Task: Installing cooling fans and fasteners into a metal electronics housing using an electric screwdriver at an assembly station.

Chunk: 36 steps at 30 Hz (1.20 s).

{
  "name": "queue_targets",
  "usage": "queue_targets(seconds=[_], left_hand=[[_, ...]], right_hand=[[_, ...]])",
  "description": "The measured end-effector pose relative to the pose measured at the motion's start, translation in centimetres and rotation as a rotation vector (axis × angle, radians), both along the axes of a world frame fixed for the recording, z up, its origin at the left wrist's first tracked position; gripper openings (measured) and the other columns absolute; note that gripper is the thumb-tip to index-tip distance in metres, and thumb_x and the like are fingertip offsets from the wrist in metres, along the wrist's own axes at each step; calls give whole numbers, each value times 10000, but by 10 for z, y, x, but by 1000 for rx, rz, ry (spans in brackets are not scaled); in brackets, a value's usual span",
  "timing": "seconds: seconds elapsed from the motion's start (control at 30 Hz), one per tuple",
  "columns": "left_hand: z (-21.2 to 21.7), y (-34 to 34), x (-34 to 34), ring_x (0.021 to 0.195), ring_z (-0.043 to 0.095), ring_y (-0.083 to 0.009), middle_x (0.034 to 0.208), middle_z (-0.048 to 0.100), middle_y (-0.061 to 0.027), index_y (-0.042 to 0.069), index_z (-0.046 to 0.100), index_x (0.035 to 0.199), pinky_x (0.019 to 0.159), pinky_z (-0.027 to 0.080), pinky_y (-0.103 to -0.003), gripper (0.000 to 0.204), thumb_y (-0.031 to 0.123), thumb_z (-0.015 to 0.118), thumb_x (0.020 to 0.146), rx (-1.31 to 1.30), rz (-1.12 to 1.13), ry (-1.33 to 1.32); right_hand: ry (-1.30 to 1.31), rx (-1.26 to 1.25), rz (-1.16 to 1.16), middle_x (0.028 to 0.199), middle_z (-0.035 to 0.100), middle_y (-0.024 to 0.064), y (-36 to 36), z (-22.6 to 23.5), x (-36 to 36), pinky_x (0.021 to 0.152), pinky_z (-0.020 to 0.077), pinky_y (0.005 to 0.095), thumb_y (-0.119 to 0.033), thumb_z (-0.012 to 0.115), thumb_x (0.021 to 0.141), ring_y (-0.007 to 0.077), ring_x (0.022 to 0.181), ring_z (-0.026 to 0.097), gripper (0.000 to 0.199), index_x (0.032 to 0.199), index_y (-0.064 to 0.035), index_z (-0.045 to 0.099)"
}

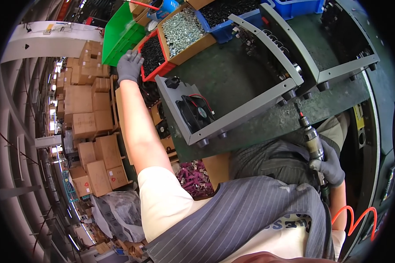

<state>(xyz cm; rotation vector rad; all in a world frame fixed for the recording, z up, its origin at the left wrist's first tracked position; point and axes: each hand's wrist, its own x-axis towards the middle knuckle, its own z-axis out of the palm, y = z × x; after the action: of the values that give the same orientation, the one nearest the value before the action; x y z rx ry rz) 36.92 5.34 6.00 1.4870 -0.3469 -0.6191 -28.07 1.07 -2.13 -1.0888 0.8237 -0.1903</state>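
My left hand, in a grey glove, reaches far out to the left edge of a red bin filled with small black parts that look like screws. Its fingers are slightly spread, and I see nothing held in them. On the right, my gloved right hand is wrapped round a power screwdriver whose bit points away from me. Just beyond that bit stands a grey metal chassis, open on top, with a black fan fixed at its left end.
A second grey chassis stands to the right on the dark green bench. Behind are a cardboard box of silvery parts, a blue bin and a green crate. Purple parts lie below the bench edge. A red coiled hose hangs at right.
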Motion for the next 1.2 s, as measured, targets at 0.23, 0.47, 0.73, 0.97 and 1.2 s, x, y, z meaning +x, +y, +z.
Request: queue_targets(seconds=[0.23, 0.47, 0.73, 0.97, 1.2], left_hand=[[18, -55, -52, 1134, 544, -331, 1296, 500, -179, 30, 409, 1347, 990, 438, -443, 463, 42, 508, 894, 22, -172, -368], [81, -113, -290, 1195, 496, -244, 1248, 565, -103, 70, 560, 1242, 1038, 344, -345, 403, 111, 606, 843, 2, -1050, -1459], [95, -159, -340, 931, 530, -269, 888, 597, -71, 109, 662, 926, 888, 389, -387, 300, 302, 707, 700, 220, -1591, -1514], [128, -175, -434, 734, 560, -170, 763, 572, -81, 10, 609, 858, 683, 454, -293, 349, 357, 616, 827, 46, -1461, -1210], [148, -257, -551, 759, 585, -167, 869, 646, -122, -49, 625, 998, 729, 461, -293, 439, 365, 568, 863, 66, -1242, -785]], right_hand=[[72, -69, -15, 926, 556, 20, 0, 20, -18, 782, 419, 271, -276, 792, 607, 118, 836, 499, 686, 1174, 11, 533], [307, -70, -371, 814, 563, 9, -3, 44, -112, 655, 438, 236, -322, 740, 689, 86, 726, 520, 503, 1037, 1, 575], [398, 146, -526, 680, 586, 94, -20, 19, -192, 435, 486, 272, -393, 635, 782, 162, 504, 578, 390, 896, -28, 561], [282, 191, -532, 655, 578, 81, -46, 9, -185, 495, 476, 272, -359, 648, 809, 157, 516, 550, 327, 806, -37, 589], [800, -568, -53, 787, 637, 192, -63, 10, -191, 716, 469, 422, -477, 582, 802, 337, 781, 629, 532, 978, 24, 616]])
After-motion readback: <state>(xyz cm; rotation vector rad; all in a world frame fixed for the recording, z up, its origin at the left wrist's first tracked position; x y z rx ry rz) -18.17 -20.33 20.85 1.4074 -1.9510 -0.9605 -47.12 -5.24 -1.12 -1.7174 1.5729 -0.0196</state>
